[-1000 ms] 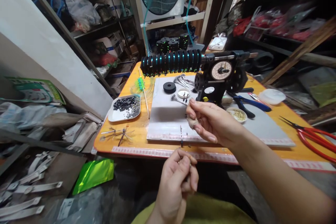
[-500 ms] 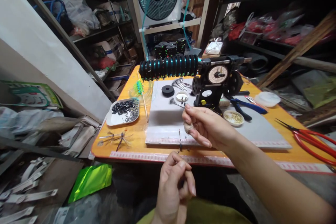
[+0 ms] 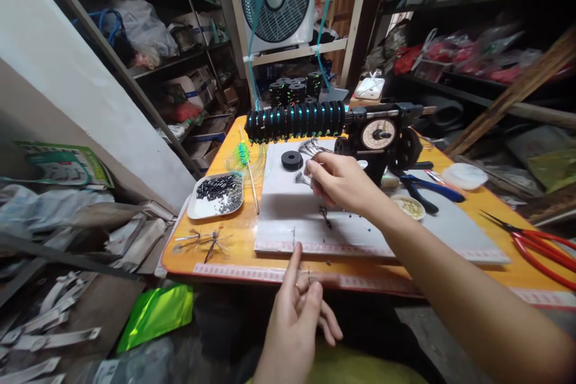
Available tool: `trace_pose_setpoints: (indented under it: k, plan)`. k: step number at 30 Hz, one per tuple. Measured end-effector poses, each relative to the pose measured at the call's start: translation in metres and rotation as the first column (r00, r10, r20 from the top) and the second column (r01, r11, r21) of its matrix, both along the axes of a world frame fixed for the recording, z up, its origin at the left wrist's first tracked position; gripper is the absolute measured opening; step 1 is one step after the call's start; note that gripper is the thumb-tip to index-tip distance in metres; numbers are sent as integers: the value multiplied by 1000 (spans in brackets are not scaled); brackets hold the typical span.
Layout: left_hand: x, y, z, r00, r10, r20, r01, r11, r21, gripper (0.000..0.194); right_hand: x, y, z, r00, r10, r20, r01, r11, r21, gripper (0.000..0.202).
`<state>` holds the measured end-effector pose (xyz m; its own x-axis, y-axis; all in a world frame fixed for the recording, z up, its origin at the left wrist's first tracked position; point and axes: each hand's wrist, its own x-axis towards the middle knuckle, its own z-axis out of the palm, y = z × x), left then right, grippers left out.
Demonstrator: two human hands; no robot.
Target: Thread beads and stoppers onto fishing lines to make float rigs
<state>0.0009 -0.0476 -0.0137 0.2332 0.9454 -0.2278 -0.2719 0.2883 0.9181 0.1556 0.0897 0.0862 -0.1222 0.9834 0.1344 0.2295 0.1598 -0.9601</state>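
Observation:
My left hand (image 3: 297,312) is at the table's front edge, palm turned partly up. Its index finger stretches out toward the board and the other fingers are loosely apart. My right hand (image 3: 335,180) reaches over the white board (image 3: 279,225), its fingers bent down and drawn together. The fingertips are partly hidden, so what they hold cannot be made out. Beside them lie a grey bristle-like tuft (image 3: 302,178) and a black disc with a centre hole (image 3: 292,160). A small dark piece (image 3: 324,216) shows below the right hand.
Behind stands a black machine (image 3: 380,135) with a dial and a rod of black spools (image 3: 294,120). A white tray of black pieces (image 3: 216,195) sits left. Blue-handled pliers (image 3: 434,187), a dish of gold bits (image 3: 408,207) and red-handled scissors (image 3: 535,246) lie right. A tape ruler (image 3: 243,272) edges the table.
My right hand has moved forward and down over the board, away from my left hand. My left hand's index finger has straightened and its fingers have loosened. The view has shifted slightly.

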Motion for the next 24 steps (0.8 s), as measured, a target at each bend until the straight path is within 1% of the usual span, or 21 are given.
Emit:
trace_pose_setpoints:
  k: [2, 3, 5, 7, 8, 9, 11, 13, 14, 15, 16, 17, 18, 19, 20, 21, 22, 23, 24]
  plan:
    - [-8, -5, 2, 984, 66, -167, -49, 993, 108, 68, 3, -13, 2, 1000, 8, -23, -8, 1000, 0, 30]
    - [-13, -8, 4, 956, 125, -266, -75, 979, 191, 61, 6, -20, 3, 999, 22, -42, -22, 1000, -7, 34]
    - [-20, -12, 11, 854, 291, -431, -123, 918, 377, 49, 12, -35, 4, 994, 67, -90, -71, 996, -45, 38]
    - [-24, -12, 19, 745, 430, -509, -127, 842, 525, 41, 18, -47, 5, 981, 120, -150, -136, 986, -101, 39]
    - [-24, -10, 24, 713, 460, -528, -103, 814, 571, 37, 20, -52, 5, 973, 145, -182, -170, 977, -132, 40]
    - [-23, -7, 29, 703, 458, -544, -56, 798, 600, 33, 22, -56, 5, 963, 168, -213, -205, 965, -163, 40]
    - [-16, 5, 40, 731, 375, -570, 72, 788, 611, 33, 25, -65, 6, 940, 206, -271, -268, 938, -219, 40]
    - [-5, 19, 48, 777, 243, -581, 192, 787, 586, 37, 25, -73, 7, 916, 229, -328, -320, 912, -256, 39]
    - [1, 25, 50, 794, 181, -581, 242, 783, 574, 34, 25, -76, 8, 904, 234, -357, -339, 902, -268, 39]
    - [7, 30, 52, 805, 130, -579, 284, 772, 569, 28, 24, -78, 9, 893, 233, -385, -351, 895, -275, 39]
    - [13, 32, 52, 815, 87, -573, 315, 763, 564, 27, 24, -80, 9, 883, 226, -411, -358, 890, -280, 40]
    - [18, 32, 50, 829, 46, -558, 330, 764, 554, 30, 23, -81, 8, 875, 214, -435, -359, 888, -286, 41]
    - [22, 30, 47, 851, -4, -525, 328, 785, 525, 35, 22, -82, 6, 868, 198, -455, -356, 887, -295, 41]
    - [24, 25, 43, 883, -77, -463, 317, 827, 465, 39, 21, -82, 3, 863, 180, -473, -352, 885, -305, 42]
    - [26, 18, 38, 918, -171, -358, 310, 873, 378, 40, 20, -82, -1, 857, 165, -488, -350, 881, -319, 42]
    - [26, 11, 33, 940, -275, -203, 323, 907, 269, 42, 19, -81, -6, 852, 151, -501, -352, 874, -335, 42]
    - [26, 4, 28, 931, -365, -16, 362, 917, 168, 44, 18, -80, -10, 847, 140, -512, -356, 866, -351, 43]
    - [25, -3, 22, 891, -422, 165, 412, 906, 96, 46, 17, -79, -15, 842, 130, -524, -360, 858, -366, 43]
    - [25, -9, 18, 835, -448, 319, 457, 888, 51, 47, 16, -78, -19, 836, 121, -535, -364, 852, -376, 44]
